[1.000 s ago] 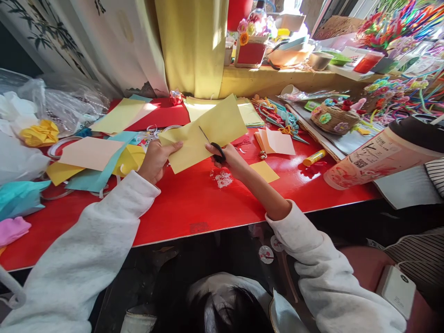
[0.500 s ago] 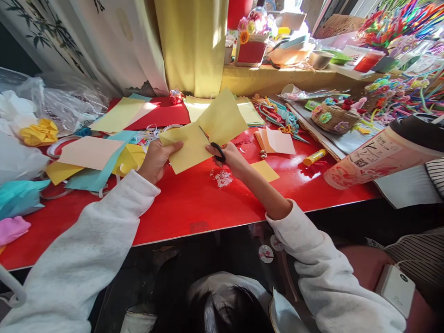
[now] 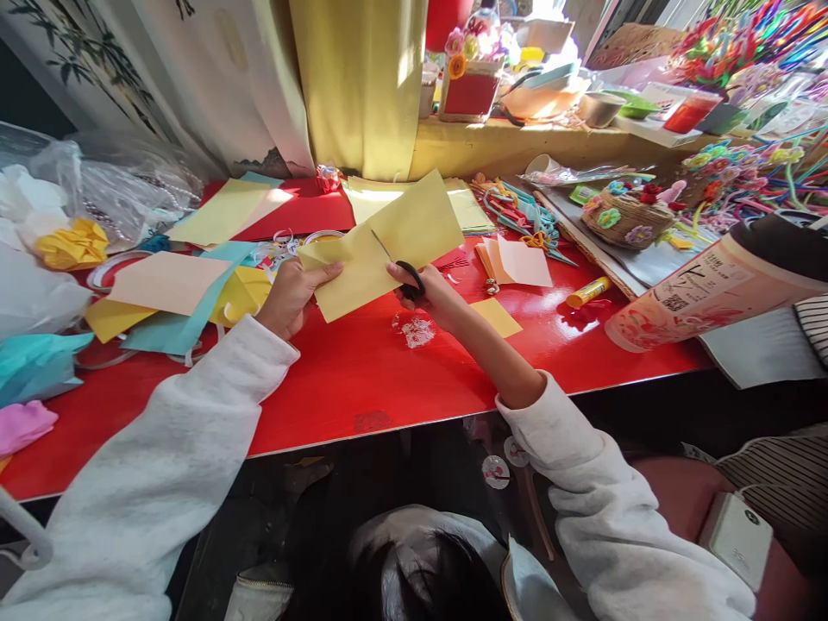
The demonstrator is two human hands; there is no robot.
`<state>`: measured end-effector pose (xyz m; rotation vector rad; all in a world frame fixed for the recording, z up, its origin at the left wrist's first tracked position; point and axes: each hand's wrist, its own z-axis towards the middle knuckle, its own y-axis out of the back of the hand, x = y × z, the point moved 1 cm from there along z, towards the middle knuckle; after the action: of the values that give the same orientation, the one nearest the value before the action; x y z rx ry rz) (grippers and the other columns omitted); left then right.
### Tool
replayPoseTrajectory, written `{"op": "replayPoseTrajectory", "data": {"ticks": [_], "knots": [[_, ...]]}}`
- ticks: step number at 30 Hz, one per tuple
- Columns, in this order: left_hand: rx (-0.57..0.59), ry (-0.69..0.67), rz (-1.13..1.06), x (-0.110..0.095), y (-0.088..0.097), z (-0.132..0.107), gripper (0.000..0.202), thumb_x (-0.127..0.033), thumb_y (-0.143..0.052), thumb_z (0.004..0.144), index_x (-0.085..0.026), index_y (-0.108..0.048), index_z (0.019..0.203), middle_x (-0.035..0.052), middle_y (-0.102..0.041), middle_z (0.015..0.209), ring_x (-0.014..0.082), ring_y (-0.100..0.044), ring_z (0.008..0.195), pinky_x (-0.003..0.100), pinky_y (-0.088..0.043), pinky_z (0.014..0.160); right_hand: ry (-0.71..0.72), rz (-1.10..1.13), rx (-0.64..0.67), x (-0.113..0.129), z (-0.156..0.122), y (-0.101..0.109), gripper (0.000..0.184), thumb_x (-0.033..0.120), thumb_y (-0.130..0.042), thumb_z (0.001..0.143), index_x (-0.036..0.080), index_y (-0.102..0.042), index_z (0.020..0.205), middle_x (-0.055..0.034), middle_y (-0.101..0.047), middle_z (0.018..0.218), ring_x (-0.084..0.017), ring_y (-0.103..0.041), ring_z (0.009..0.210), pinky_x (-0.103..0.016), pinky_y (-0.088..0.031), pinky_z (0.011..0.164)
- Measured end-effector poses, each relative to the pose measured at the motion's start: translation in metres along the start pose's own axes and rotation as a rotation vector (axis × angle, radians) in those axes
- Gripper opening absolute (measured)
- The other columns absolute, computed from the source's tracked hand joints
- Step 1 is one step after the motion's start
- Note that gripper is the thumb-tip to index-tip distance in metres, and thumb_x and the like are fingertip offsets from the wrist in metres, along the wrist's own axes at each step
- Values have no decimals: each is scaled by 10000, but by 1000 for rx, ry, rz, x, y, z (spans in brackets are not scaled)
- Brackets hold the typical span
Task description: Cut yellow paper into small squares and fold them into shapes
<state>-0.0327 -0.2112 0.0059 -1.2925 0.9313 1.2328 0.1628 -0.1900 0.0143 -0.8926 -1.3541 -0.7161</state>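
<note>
scissors [image 3: 402, 269], one pair with black handles, sit in my right grip [image 3: 432, 297], fingers clenched through the loops and blades pointing toward eleven o'clock into the yellow sheet [image 3: 414, 226]. my left grip [image 3: 292, 297] pinches that one sheet at its nine o'clock edge, thumb on top. i hold it lifted off the red surface [image 3: 362, 371], i judge so the blades have room under the paper and the sheet is taut where the cut runs. the sheet hangs between both grips, its far half tipped up toward twelve o'clock. whether the blades are parted or closed i cannot tell, since the paper hides part of them.

at four o'clock from my right grip lies one small yellow square [image 3: 495, 317]. at three o'clock is one glue stick [image 3: 587, 293], and at two o'clock a loose pile of peach sheets [image 3: 517, 263], too overlapped to count. at nine o'clock from my left grip lies one peach sheet [image 3: 168, 283] with teal paper [image 3: 187, 323] beneath it.
</note>
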Motion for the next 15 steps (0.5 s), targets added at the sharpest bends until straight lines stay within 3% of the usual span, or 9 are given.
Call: {"op": "replayPoseTrajectory", "data": {"ticks": [6,15], "knots": [[2,-18,7,-4,1,0,365,-237,-764,604,-136,-675,943,86,-695,956,243,-643,920,332,-523,824,-17,49,61,4,0,3,308,436,-620,764,186,-464,675,49,-425,538,-43,-365,419,-176,-251,364],[28,-15,70,-3,1,0,345,-267,-761,611,-144,-692,925,85,-693,962,256,-636,946,323,-535,788,-34,-4,48,-3,5,6,339,477,-628,750,188,-459,704,42,-442,559,-52,-404,457,-172,-277,384]]}}
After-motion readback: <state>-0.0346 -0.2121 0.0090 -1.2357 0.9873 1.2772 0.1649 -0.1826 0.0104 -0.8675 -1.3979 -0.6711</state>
